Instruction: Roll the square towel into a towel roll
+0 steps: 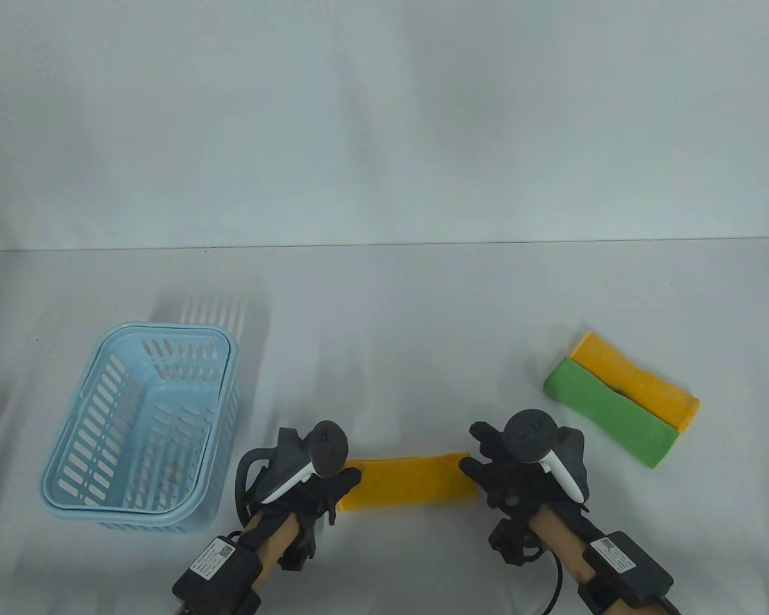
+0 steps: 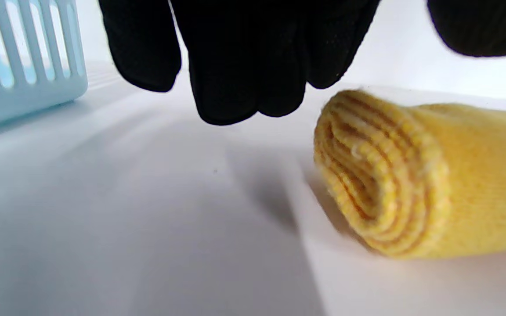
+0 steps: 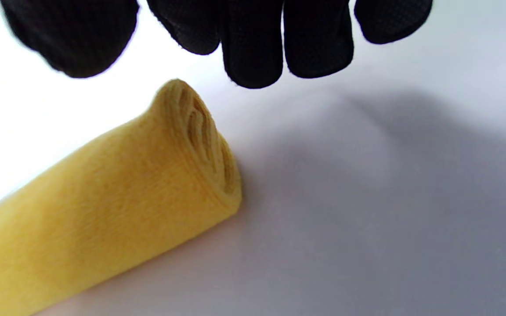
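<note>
White tabletop (image 1: 384,307) under a white backdrop, and from above my yellow towel roll (image 1: 409,481) lies crosswise near the front edge, right between my two hands so I can reach both ends at once. My left hand (image 1: 314,487) sits at its left end, my right hand (image 1: 512,474) at its right end; whether the fingertips touch the cloth I can't tell from up here. Off to my left stands a light blue slotted basket (image 1: 142,428), and well to the right a green folded towel (image 1: 609,410) lies touching a yellow folded towel (image 1: 637,379). Down on the left wrist view, the roll's spiral end faces me, layers packed tight, and my fingers (image 2: 235,66) hang loose above and beside it, gripping nothing. Over on the right wrist view, same story: fingers (image 3: 253,48) relaxed and clear of the roll's other end, empty. I'd judge the rolling done, the roll holding its shape unaided.
</note>
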`<state>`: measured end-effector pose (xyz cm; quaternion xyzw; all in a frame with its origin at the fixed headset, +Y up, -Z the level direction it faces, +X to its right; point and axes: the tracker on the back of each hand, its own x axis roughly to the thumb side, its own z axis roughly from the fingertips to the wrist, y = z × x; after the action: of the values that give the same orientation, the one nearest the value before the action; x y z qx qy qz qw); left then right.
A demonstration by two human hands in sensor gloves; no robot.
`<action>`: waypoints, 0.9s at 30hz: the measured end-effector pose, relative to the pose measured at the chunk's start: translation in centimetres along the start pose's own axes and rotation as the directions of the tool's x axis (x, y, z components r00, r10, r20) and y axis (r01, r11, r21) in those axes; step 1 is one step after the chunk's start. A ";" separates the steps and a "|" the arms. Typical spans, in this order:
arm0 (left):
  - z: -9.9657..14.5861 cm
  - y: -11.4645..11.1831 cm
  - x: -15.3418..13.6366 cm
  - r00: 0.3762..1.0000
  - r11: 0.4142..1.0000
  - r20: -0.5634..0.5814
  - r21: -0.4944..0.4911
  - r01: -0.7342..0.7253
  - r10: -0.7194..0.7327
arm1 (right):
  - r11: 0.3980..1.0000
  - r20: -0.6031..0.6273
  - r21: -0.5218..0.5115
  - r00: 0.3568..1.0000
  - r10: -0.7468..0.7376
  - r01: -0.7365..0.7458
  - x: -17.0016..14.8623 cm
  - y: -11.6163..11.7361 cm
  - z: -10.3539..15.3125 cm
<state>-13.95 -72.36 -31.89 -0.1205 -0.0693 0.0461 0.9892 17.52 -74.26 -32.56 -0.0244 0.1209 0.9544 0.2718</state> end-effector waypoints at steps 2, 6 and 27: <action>0.3 0.4 0.1 1.000 1.000 0.006 0.024 0.013 -0.013 | 1.000 0.019 -0.013 1.000 0.021 -0.020 0.4 -0.1 0.3; 1.4 1.6 0.4 1.000 0.994 0.021 0.104 0.017 -0.019 | 0.994 0.088 -0.044 0.991 0.103 -0.100 1.6 -0.3 1.2; 3.8 5.2 -0.3 0.991 0.954 0.094 0.274 -0.120 0.098 | 0.766 0.307 0.173 0.773 0.555 -0.619 10.3 9.0 -0.6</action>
<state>-15.20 -66.50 -29.56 0.0184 -0.0946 0.1148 0.9887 4.02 -76.52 -32.35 0.1657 0.2150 0.9620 -0.0297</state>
